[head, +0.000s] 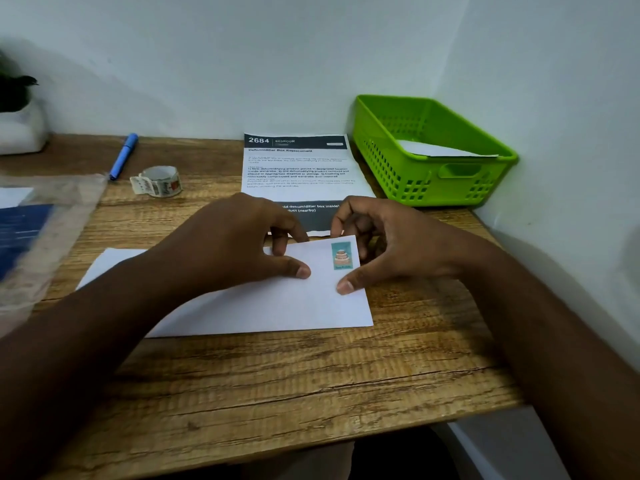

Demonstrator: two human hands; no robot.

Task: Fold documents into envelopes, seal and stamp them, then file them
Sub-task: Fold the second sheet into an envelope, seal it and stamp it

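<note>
A blue pen (123, 156) lies on the wooden desk (277, 375). A potted plant (15, 109) stands in the far left corner. A clear plastic bag (41, 230) lies at the left edge.

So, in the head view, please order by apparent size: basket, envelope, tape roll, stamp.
Envelope and basket look alike; the envelope is nearer, so no ranking between them. Then tape roll, then stamp.

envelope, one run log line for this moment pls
envelope flat on desk | stamp on top right corner | both hands on it | basket behind right
</note>
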